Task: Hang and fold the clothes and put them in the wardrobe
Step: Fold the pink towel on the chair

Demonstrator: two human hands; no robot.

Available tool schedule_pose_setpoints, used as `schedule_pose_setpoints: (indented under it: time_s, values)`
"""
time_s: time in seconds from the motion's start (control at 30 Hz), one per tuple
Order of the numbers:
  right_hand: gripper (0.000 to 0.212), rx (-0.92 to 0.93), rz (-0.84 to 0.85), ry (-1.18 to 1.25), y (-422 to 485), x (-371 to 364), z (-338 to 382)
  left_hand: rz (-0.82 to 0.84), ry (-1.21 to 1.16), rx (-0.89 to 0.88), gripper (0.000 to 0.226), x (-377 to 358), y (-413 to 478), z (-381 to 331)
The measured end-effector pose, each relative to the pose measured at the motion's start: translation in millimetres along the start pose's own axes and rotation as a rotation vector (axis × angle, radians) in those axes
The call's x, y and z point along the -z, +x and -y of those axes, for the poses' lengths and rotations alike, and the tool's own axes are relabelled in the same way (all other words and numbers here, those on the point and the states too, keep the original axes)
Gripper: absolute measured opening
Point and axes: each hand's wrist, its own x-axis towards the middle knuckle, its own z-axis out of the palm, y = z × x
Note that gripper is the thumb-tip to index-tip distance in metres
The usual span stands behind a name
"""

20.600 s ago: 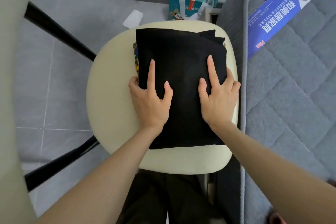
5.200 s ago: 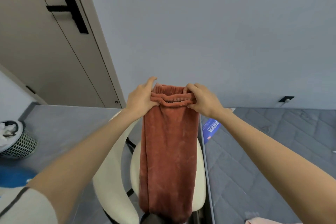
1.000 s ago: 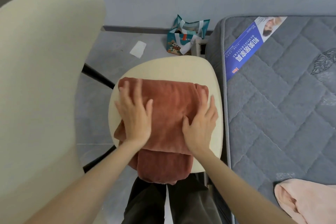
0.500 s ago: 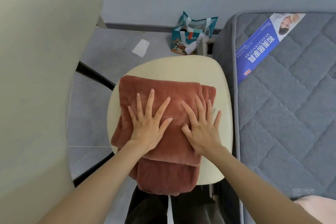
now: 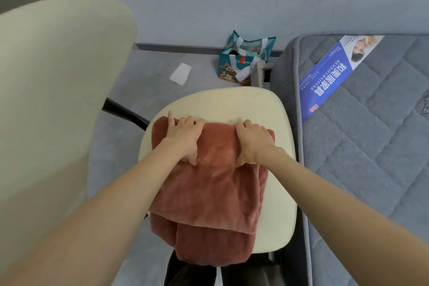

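Left hand [image 5: 183, 137] and right hand [image 5: 251, 141] are both on the far edge of the rust-red fleece garment [image 5: 209, 193]. Fingers are curled over the far fold with thumbs on top, so both hands grip it. Left index finger points away, the rest wrap the edge.

The garment is folded in layers on the cream chair seat [image 5: 232, 102], slightly left of centre. The top layer ends short of the lower one. The near end hangs off the near edge of the seat.

Handling, my estimate:
- soft, thick pile, no stiffness, sags wherever unsupported
- light for its bulk
- plush layers likely cling rather than slide, but the stack will splay if lifted by one edge
- best hold: the two far corners of the fold for the next fold, then palms under the whole stack to carry

Around it: chair back [image 5: 58, 76] on the left, mattress [image 5: 359, 146] touching or just beside the seat on the right, teal bag [image 5: 243, 58] and paper scrap [image 5: 180, 73] on the floor at the far side.
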Motion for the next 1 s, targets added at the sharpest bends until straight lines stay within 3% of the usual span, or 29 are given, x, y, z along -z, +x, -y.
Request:
schedule_pose_setpoints:
  time_s: [0.13,0.2,0.33,0.5,0.6,0.73,0.87,1.0]
  values:
    - [0.051,-0.018,-0.160,-0.019,-5.8,-4.4,4.1,-0.116,-0.010,0.003,0.085,-3.3,-7.7,0.2]
    - [0.041,-0.011,-0.202,0.012,-15.6,-3.5,2.5,-0.208,-0.025,0.004,0.070,-4.7,-18.9,0.2]
    - [0.038,-0.001,-0.357,0.006,-32.8,20.7,-0.8,-0.437,-0.003,0.011,0.054,10.9,-36.7,-1.1]
    - [0.050,-0.034,-0.717,-0.082,-29.5,92.8,-22.8,-0.814,0.013,0.092,0.065,76.0,-24.2,-4.1]
    - [0.057,-0.058,-0.829,-0.099,-28.6,113.6,-33.3,-0.879,-0.002,0.086,0.074,91.6,-16.7,-12.7]
    - [0.060,-0.014,-0.744,-0.102,-36.5,86.3,-37.7,-0.827,-0.039,0.023,0.082,65.9,-24.3,-20.6]
    - [0.085,0.041,-0.526,-0.113,-59.7,46.3,-36.1,-0.758,-0.083,-0.075,0.089,23.5,-47.6,-21.6]
    - [0.063,0.085,-0.397,-0.205,-95.0,19.1,-18.0,-0.755,-0.150,-0.174,0.062,-1.0,-72.0,-20.4]
